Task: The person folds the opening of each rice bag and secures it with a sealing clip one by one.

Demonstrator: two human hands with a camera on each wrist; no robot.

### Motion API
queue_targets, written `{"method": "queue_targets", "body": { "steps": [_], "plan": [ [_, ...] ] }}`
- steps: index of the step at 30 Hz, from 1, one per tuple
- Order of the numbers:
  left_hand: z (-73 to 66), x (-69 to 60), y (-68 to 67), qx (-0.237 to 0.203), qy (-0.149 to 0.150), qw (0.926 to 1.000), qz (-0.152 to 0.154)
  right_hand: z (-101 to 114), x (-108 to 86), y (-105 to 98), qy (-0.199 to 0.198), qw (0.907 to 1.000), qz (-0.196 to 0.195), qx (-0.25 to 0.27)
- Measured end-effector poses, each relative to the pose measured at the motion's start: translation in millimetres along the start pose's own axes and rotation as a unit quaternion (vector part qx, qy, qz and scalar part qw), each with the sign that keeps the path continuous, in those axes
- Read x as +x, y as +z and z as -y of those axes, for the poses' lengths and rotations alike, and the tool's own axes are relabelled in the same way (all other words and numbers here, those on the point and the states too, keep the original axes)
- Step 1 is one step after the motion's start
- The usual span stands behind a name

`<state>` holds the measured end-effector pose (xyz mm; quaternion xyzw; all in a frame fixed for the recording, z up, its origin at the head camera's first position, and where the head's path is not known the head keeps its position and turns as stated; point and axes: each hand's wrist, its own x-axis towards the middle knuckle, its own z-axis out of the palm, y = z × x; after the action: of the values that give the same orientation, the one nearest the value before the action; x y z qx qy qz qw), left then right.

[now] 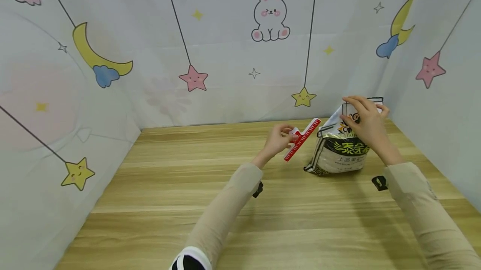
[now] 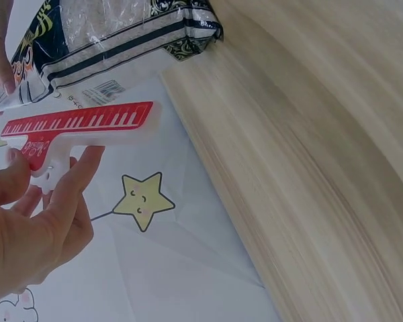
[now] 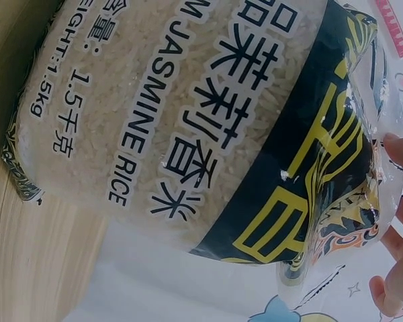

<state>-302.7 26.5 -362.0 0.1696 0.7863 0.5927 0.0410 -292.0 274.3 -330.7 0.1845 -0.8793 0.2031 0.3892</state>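
Observation:
A bag of jasmine rice (image 1: 340,157) stands on the table near its back right, its clear front full of white grains (image 3: 188,100). My right hand (image 1: 370,126) pinches the bag's slack upper part, with the thumb (image 3: 399,151) on the near side and other fingers partly hidden behind the plastic. Left of the bag, my left hand (image 1: 277,140) holds a red and white sealing clip (image 1: 302,140) up off the table by its handle. Pale ruler-like marks run along the clip's red bar (image 2: 87,119). The clip slants close beside the bag's upper left edge, apart from it.
The wooden table (image 1: 180,178) reaches back to a white cloth (image 1: 225,103) printed with stars, moons and rabbits. More of this cloth hangs at the left and right sides. Dark wrist camera pieces (image 1: 379,182) show near the sleeves.

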Motion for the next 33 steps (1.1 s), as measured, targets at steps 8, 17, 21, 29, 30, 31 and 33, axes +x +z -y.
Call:
{"method": "queue_targets", "body": {
  "steps": [8,17,21,29,30,31,33],
  "plan": [
    [-4.6,4.7,0.9,0.022,-0.004,0.9997,0.0,0.6,0.7,0.4,0.007,0.9999,0.005,0.006],
    [-6.4,9.9,6.5,0.028,-0.003,0.9996,0.0,-1.1,0.3,1.1,-0.003,1.0,-0.003,0.003],
    [-9.6,10.8,8.1,0.018,-0.012,0.9998,0.002,-1.1,0.5,1.3,0.0,1.0,0.0,0.003],
    [-11.6,10.2,9.2,-0.01,-0.021,0.9997,0.011,0.4,0.6,0.2,0.007,0.9999,0.009,0.004],
    [-11.3,10.3,9.2,-0.009,-0.02,0.9997,0.01,0.4,0.5,0.1,0.007,0.9999,0.008,0.004],
    [-11.0,10.2,9.0,-0.007,-0.017,0.9998,0.01,0.3,0.4,0.0,0.007,0.9999,0.008,0.004],
    [-9.6,10.3,8.6,0.0,-0.01,0.9999,0.007,0.4,0.4,0.0,0.007,0.9999,0.008,0.004]
  ]
}}
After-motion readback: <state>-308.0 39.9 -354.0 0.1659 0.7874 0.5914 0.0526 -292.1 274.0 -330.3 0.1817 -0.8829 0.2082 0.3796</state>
